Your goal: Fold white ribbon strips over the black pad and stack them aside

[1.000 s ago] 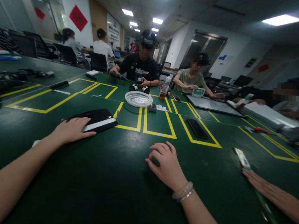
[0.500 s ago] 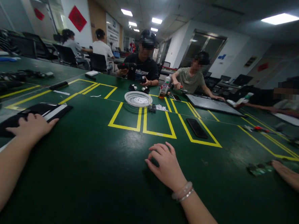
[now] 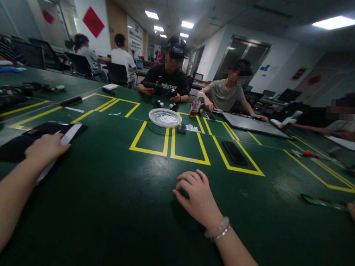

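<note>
Black pouch (image 3: 10, 146) lies toward tabletop's (image 3: 148, 211) near left corner. Left hand (image 3: 44, 149) over white strip (image 3: 73, 133); cannot tell whether fingers grip. Right hand (image 3: 195, 194) toward near edge, fingers loosely curled, partly open.

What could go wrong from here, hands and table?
The left hand rests on a flat black item with a white strip; pressing might crease the strip. A black rectangular phone lies ahead of the right hand, which might knock it. The upright clear bottle of amber liquid might tip if bumped.
</note>
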Demonstrator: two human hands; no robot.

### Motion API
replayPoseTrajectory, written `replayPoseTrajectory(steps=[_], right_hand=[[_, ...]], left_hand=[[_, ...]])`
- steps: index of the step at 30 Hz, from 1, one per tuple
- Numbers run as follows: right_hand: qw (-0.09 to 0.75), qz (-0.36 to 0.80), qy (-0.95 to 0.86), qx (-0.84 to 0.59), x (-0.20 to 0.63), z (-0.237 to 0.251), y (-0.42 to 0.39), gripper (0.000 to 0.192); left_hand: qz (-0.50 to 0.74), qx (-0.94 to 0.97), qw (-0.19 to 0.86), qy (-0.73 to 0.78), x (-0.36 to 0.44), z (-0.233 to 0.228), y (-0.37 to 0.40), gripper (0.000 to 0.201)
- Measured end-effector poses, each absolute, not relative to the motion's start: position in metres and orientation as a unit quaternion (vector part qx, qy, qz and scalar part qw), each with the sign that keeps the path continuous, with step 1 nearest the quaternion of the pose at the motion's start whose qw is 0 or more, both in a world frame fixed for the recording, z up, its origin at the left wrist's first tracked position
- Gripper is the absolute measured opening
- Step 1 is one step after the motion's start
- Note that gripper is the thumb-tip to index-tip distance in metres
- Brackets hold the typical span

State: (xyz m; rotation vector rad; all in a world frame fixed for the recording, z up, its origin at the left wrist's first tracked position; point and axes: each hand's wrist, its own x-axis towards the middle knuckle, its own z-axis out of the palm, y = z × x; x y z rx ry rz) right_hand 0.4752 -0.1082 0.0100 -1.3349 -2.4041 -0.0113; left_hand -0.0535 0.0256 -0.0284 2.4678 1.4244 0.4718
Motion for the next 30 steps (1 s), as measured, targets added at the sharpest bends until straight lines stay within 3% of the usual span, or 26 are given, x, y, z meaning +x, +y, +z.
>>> replayPoseTrajectory(steps=[6,13,21,25,30], right_hand=[[0.194,-0.015,-0.86,-0.472,0.475,0.009,-0.108,0.003],[0.198,0.004,-0.872,-0.449,0.474,0.008,-0.109,0.014],[0.183,0.054,-0.875,-0.445,0.473,0.005,-0.109,0.018],[0.191,0.052,-0.861,-0.469,0.475,0.006,-0.107,0.018],[0.21,-0.013,-0.827,-0.521,0.48,0.007,-0.104,0.018]], left_hand=[[0.203,0.786,0.087,0.578,0.016,-0.026,0.024,0.084],[0.181,0.891,0.198,0.367,0.129,-0.007,-0.027,0.049],[0.176,0.905,0.231,0.31,0.153,0.0,-0.054,0.045],[0.168,0.891,0.162,0.391,0.135,-0.004,-0.033,0.056],[0.2,0.782,0.054,0.588,0.057,-0.017,0.012,0.091]])
